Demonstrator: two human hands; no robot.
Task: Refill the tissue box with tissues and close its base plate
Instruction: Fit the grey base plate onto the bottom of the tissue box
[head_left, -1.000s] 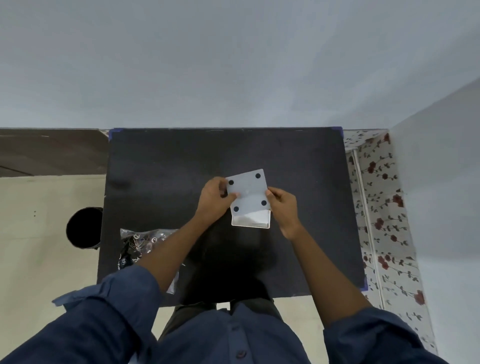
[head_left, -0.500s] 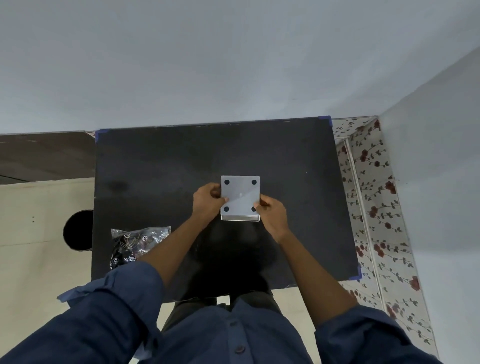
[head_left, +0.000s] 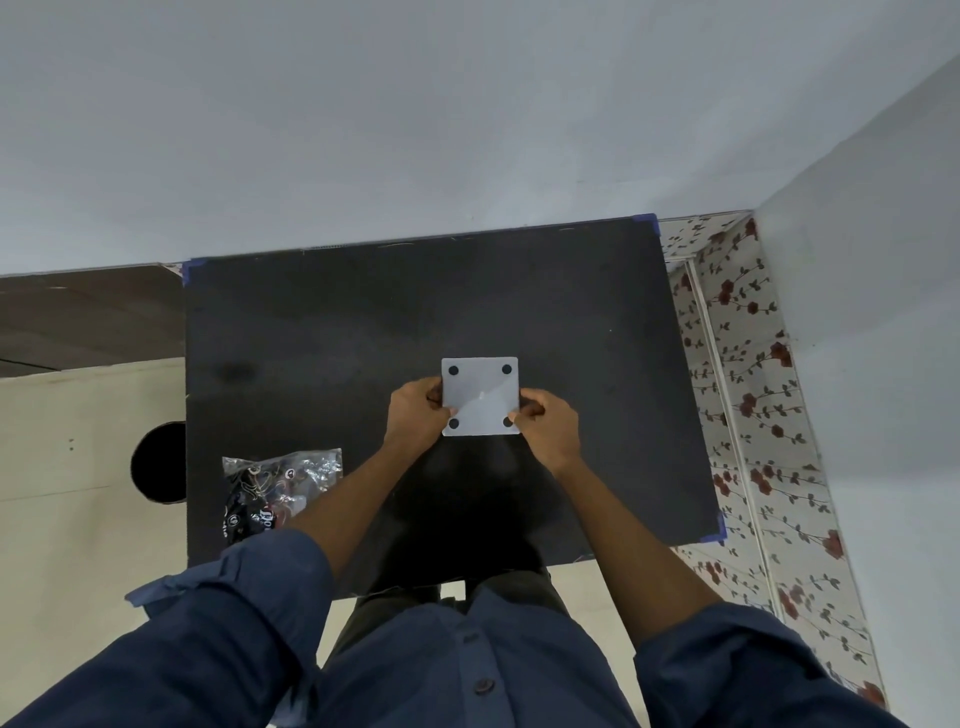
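A white square tissue box (head_left: 480, 396) stands upside down in the middle of the black table (head_left: 322, 332). Its base plate faces up, flat and square to the box, with a black round foot at each corner. My left hand (head_left: 415, 418) grips the box's left side, thumb on the plate's near left corner. My right hand (head_left: 548, 428) holds the right side, fingers pressed at the near right corner. No tissues show; the inside of the box is hidden.
A crinkled clear plastic bag (head_left: 275, 488) with dark printed contents lies at the table's near left. A round black bin (head_left: 158, 462) stands on the floor left of the table. Flowered flooring (head_left: 748, 395) runs along the right side by a white wall.
The base plate was tilted and skewed over the box a second ago; it has dropped flat and now sits aligned. Both hands stayed at the box's sides. The camera view shifted slightly.
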